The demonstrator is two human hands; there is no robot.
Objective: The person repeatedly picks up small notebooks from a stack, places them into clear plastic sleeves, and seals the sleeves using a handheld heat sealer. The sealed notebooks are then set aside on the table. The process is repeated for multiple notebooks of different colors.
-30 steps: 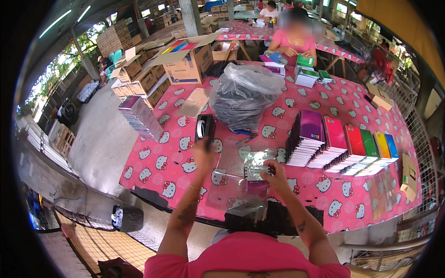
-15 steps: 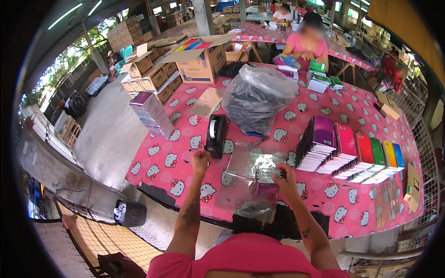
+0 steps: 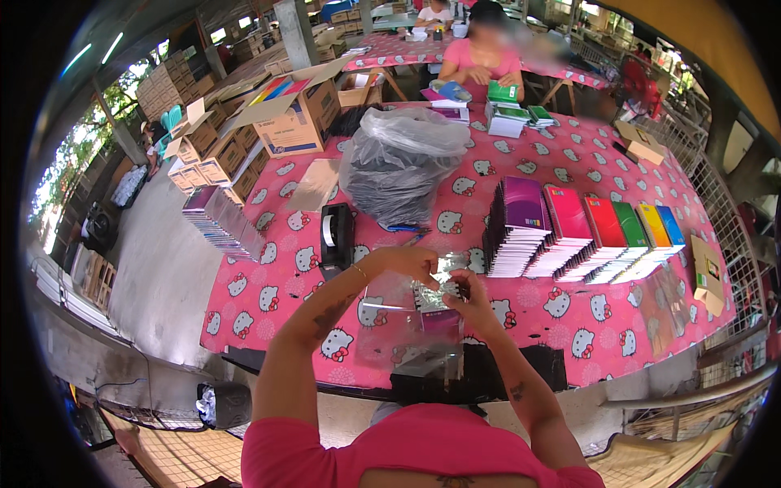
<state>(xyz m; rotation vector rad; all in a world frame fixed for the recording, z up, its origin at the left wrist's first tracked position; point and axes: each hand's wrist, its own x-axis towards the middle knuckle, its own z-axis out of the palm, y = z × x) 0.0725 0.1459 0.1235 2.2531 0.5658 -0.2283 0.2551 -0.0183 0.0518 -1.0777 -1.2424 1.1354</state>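
Observation:
A small notebook [image 3: 434, 320] with a dark purple cover lies under a shiny clear plastic wrapper [image 3: 390, 327] on the table in front of me. My right hand [image 3: 472, 298] is closed on the notebook's right edge through the plastic. My left hand [image 3: 416, 263] is closed, its fingertips pressed together at the wrapper's upper part; whatever is between them is too small to make out. Left of that hand stands a black tape dispenser [image 3: 337, 236] with a roll of tape in it. Blue pens [image 3: 405, 228] lie just beyond my left hand.
Stacks of spiral notebooks [image 3: 521, 203] in several colours stand at the right. A big clear plastic bag [image 3: 404, 163] with dark contents sits behind. Wrapped notebooks [image 3: 220, 220] are piled at the left edge, near cardboard boxes [image 3: 297, 118]. Across the table a person [image 3: 484, 61] handles green notebooks.
My left hand has moved from beside the tape dispenser to the right, onto the wrapper. My right hand keeps its hold on the notebook. The whole view has shifted slightly.

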